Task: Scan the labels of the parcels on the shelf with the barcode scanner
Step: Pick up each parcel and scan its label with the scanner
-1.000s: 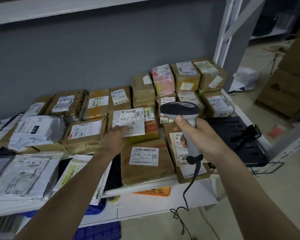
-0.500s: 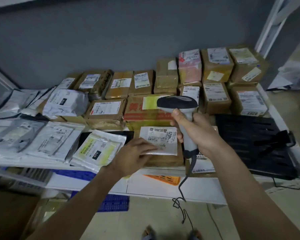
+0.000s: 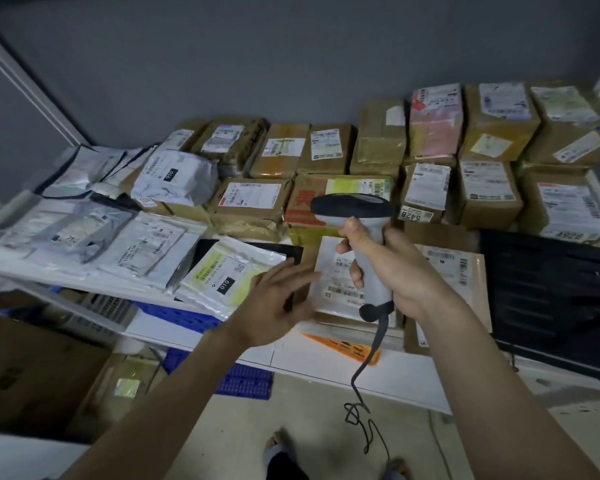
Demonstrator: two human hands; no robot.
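My right hand [image 3: 392, 271] grips the handle of a grey barcode scanner [image 3: 355, 213], its dark head pointing left and its cable hanging down toward the floor. Below the scanner a flat white-labelled parcel [image 3: 329, 271] lies at the shelf's front edge on a brown box. My left hand [image 3: 278, 299] hovers with fingers spread, blurred, just left of that parcel and holds nothing. Left of it lies a clear bag with a yellow-green label [image 3: 222, 275]. Several brown boxes with white labels [image 3: 426, 188] fill the back of the shelf [image 3: 174, 327].
Grey and white mailer bags [image 3: 84, 237] cover the shelf's left part. A black slotted tray [image 3: 551, 292] sits at the right. An orange item [image 3: 343, 348] and blue crates [image 3: 246, 379] lie under the shelf. Cardboard boxes [image 3: 32, 372] stand on the floor at left.
My left hand pulled the white-labelled parcel forward to the shelf's front edge, let it go and moved left. The view has swung left and down. The scanner stays in my right hand.
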